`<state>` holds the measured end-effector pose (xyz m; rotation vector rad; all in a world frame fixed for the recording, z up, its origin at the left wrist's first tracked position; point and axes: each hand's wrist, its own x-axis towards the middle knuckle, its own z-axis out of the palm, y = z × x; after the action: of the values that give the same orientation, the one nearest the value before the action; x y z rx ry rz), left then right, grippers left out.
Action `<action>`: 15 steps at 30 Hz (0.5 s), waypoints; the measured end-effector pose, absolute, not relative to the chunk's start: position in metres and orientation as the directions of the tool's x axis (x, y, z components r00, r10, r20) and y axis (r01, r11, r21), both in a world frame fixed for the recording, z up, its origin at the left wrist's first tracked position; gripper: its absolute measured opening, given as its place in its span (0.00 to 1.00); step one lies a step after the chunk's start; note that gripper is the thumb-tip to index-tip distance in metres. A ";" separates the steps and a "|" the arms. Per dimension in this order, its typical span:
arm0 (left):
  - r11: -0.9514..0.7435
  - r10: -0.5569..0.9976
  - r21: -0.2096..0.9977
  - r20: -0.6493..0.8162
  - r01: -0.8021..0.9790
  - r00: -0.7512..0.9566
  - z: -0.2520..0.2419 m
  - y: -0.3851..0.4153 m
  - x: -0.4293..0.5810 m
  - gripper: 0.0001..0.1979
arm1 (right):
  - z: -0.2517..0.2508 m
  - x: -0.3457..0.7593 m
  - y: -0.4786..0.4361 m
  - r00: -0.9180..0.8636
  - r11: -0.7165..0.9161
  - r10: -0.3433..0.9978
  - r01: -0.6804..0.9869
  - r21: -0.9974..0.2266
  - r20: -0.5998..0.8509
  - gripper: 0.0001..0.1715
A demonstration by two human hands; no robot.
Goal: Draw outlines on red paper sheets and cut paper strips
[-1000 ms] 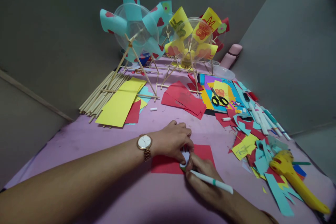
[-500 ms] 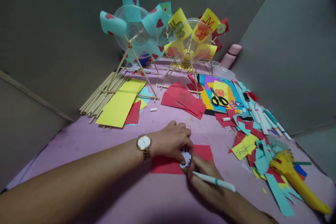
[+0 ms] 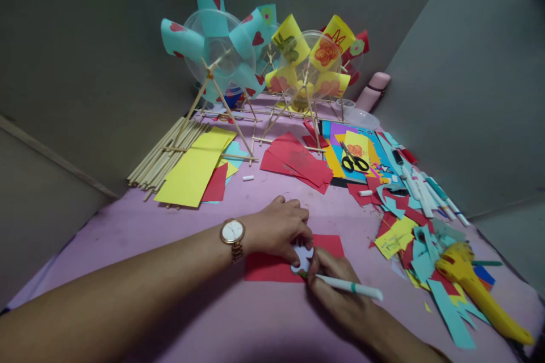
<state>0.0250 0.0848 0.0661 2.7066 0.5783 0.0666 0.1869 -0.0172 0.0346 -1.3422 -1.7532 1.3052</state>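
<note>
A red paper sheet (image 3: 330,245) lies flat in front of me. On it is a small white cutout (image 3: 304,257) with a scalloped, flower-like edge, partly covered by my fingers. My left hand (image 3: 279,231), with a watch on its wrist, presses the cutout down with thumb and curled fingers. In my right hand (image 3: 332,286) is a white marker (image 3: 355,287) with a green band, its tip at the cutout's lower edge. A small green mark shows at that edge; the tip itself is mostly hidden.
Two paper windmills, blue (image 3: 213,5) and yellow (image 3: 334,45), stand on stick frames at the back. Wooden sticks (image 3: 170,153) lie left. Scissors (image 3: 354,163), several markers (image 3: 443,195), paper scraps (image 3: 451,306) and a yellow glue gun (image 3: 481,289) are right.
My right hand and the marker have shifted slightly right and down along the cutout's edge, uncovering more of the cutout. My left hand stays in place on it.
</note>
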 end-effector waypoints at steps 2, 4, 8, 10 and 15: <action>-0.846 0.405 0.366 -0.030 0.388 0.914 0.066 0.084 0.025 0.11 | 0.033 0.188 -0.017 -0.312 0.004 0.941 0.398 -0.917 -0.132 0.06; -0.846 0.408 0.365 -0.028 0.390 0.912 0.067 0.084 0.025 0.11 | 0.032 0.189 -0.017 -0.298 -0.003 0.945 0.405 -0.914 -0.135 0.06; -0.845 0.409 0.365 -0.029 0.391 0.912 0.068 0.083 0.025 0.10 | 0.031 0.190 -0.017 -0.286 0.022 0.953 0.399 -0.916 -0.102 0.05; -0.843 0.410 0.367 -0.031 0.392 0.911 0.068 0.084 0.025 0.10 | 0.032 0.190 -0.017 -0.279 0.012 0.954 0.404 -0.915 -0.111 0.05; -0.841 0.410 0.370 -0.037 0.394 0.911 0.069 0.084 0.025 0.10 | 0.032 0.189 -0.016 -0.260 0.000 0.959 0.397 -0.918 -0.113 0.04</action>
<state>0.0254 0.0839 0.0687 2.6987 0.5896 0.0618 0.1894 -0.0157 0.0321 -1.4060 -1.7004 1.2447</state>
